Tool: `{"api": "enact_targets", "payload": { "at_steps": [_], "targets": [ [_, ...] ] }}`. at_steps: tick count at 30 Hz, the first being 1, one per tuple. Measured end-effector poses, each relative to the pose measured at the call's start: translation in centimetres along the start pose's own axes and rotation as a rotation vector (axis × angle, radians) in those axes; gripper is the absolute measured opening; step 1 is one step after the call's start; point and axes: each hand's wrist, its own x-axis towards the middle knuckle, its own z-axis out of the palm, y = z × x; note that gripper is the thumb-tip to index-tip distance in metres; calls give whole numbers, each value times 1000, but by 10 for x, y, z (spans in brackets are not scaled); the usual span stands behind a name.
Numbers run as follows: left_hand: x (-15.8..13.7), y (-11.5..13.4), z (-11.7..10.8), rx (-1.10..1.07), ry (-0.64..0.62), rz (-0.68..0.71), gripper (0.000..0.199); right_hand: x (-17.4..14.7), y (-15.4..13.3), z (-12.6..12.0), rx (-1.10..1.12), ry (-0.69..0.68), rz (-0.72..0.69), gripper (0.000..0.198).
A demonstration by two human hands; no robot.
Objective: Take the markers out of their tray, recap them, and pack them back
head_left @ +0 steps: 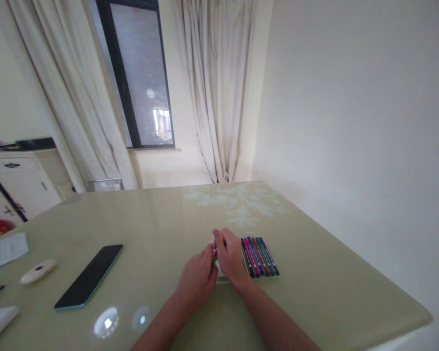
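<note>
Two hands meet over a red marker beside a row of coloured markers on a pale green surface.

The left hand [197, 279] and the right hand [231, 257] touch at the fingertips, both in a closed grip on the red marker [214, 253], of which only a short piece shows between them; the row of markers [259, 256] lies flat just beside the right hand, towards the right edge of the surface [314, 292]; that edge runs close along a white wall; open room spreads to the left, where a dark phone [89, 276] lies well apart from the hands, with a small white oval object [37, 271] and a folded paper [5, 249] beyond it near the left side; the far edge faces cream curtains [215, 97] and a dark-framed window [139, 73]; a white cabinet [18, 185] stands at the left.
</note>
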Motion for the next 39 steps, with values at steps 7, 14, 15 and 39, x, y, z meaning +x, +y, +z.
{"api": "enact_targets", "payload": {
  "at_steps": [7, 14, 15, 39],
  "targets": [
    [7, -30, -23, 166, 41, -357, 35, 23, 25, -21, 104, 131, 163, 44],
    [2, -55, -34, 454, -10, -520, 36, 25, 55, -32, -555, -276, 114, 44],
    [2, -55, -34, 467, 0, -515, 36, 23, 56, -31, -639, -323, 81, 42],
    [-2, -22, -11, -10, -161, 214, 71, 16, 67, -19, -712, -393, -28, 25]
  ]
}}
